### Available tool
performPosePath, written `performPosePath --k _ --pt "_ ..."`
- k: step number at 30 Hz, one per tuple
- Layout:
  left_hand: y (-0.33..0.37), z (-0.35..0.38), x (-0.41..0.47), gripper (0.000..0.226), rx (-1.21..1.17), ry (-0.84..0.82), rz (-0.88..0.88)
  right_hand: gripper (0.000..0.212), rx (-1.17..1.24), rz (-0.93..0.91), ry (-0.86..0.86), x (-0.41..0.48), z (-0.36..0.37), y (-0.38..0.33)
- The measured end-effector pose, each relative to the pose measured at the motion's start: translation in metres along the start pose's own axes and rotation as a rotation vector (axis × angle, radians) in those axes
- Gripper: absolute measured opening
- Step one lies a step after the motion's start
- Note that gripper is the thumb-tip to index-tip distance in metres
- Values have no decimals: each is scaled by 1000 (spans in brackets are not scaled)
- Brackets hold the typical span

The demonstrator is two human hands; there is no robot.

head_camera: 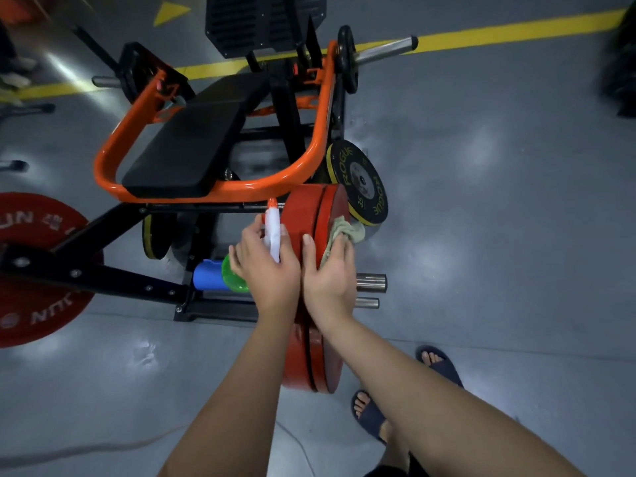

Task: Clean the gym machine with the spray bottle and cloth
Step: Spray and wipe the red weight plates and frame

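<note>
— Grey floor (499, 218) lies all round us, with a yellow line (481, 32) painted across the far end. What stands in front of us?

— Through the head camera we look down on the gym machine (213, 196). It has an orange tube frame with a black seat pad (182, 149) inside it. Two red plates (311, 215) stand on edge at its near right corner.

— And our hands?

— Our left hand (265, 266) grips the spray bottle (273, 232). Its fingers are curled round the white head, and the orange nozzle points away from us toward the frame. The bottle's green body sticks out to the left, under the hand.

— Where is the cloth?

— The cloth (349, 230) sits bunched against the right face of the outer red plate, near the top. Our right hand (330, 270) presses it there, fingers close together and flat on it, thumb set apart on the plate's rim.

— What else do we see?

— A black plate (364, 187) with yellow lettering stands just behind the red ones. A big red plate (38, 228) hangs at the far left. Two steel pegs (371, 283) jut out right of our right wrist. A blue cylinder (206, 275) touches the green body; we cannot tell whether it belongs to the bottle. Our feet in dark sandals (442, 366) stand at lower right.
</note>
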State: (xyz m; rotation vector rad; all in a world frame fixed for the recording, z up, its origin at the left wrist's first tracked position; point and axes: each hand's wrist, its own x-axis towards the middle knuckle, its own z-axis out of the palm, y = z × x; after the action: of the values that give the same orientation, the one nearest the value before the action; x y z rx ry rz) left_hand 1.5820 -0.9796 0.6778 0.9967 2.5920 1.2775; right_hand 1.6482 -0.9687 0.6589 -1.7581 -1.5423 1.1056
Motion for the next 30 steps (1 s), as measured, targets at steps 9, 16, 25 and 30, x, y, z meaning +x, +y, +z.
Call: performPosePath --k 9,16,25,30 --pt "8 4 8 36 43 -10 -12 65 -19 44 -60 33 1 -8" --pt "8 5 7 33 36 6 -29 57 36 234 -188 93 1 -29" --pt "6 9 5 26 101 37 -44 38 281 572 -359 184 6 -27" --pt "8 7 4 32 126 41 11 41 392 491 -335 89 8 50"
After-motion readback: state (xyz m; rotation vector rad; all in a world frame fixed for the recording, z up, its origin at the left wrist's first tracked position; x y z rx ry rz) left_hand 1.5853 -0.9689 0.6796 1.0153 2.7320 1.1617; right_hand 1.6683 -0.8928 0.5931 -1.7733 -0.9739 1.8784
